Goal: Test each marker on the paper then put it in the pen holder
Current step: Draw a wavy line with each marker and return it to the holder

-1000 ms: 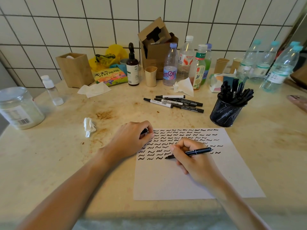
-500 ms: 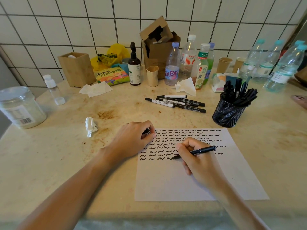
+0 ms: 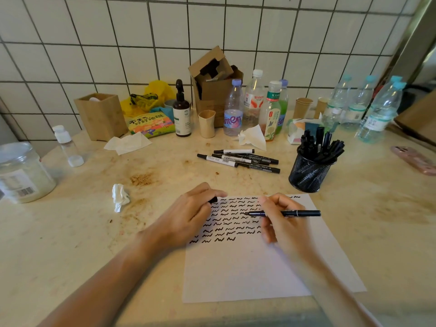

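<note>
The right hand [image 3: 286, 223] has lifted the marker [image 3: 285, 213] off the paper [image 3: 259, 267], fingers gripping it; the left hand [image 3: 191, 215] still pinches its cap [image 3: 213, 200]. Recapping likely comes next.

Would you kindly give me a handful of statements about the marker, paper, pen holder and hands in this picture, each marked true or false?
1. The right hand holds a marker. True.
2. The pen holder is empty. False: it is full of dark markers.
3. The left hand rests at the paper's left edge, gripping a small black object. True.
4. The paper is blank. False: rows of black squiggles cover its upper part.
5. Loose markers lie on the counter left of the pen holder. True.
</note>
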